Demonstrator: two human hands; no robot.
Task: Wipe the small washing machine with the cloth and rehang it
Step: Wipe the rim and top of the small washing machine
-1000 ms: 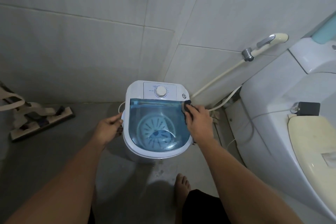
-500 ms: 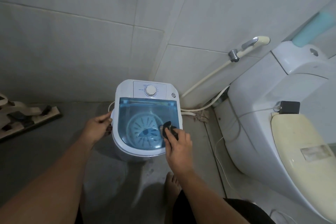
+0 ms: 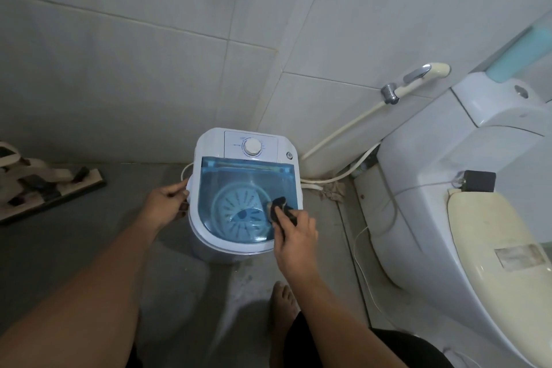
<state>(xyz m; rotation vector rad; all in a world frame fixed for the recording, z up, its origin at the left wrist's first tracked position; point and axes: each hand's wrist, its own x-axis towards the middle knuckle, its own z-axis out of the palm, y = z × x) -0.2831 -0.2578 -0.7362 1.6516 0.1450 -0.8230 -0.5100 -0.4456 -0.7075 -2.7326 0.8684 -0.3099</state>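
Observation:
A small white washing machine (image 3: pixel 206 146) with a clear blue lid and a round dial stands on the floor in the tiled corner. My right hand (image 3: pixel 295 237) presses a small dark cloth (image 3: pixel 277 205) onto the right side of the blue lid, near the front. My left hand (image 3: pixel 167 200) grips the machine's left side, at its handle. The blue drum base shows through the lid.
A white toilet (image 3: pixel 418 218) with a cream lid stands close on the right, a small black box (image 3: pixel 478 181) on it. A bidet sprayer (image 3: pixel 418 78) and hoses hang on the wall behind. A floor mop head (image 3: pixel 50 191) lies at left. My bare foot (image 3: pixel 283 299) is below.
My right hand slid the cloth from the lid's back right corner toward its front right. My left hand kept hold of the machine's left side. The view shifted slightly.

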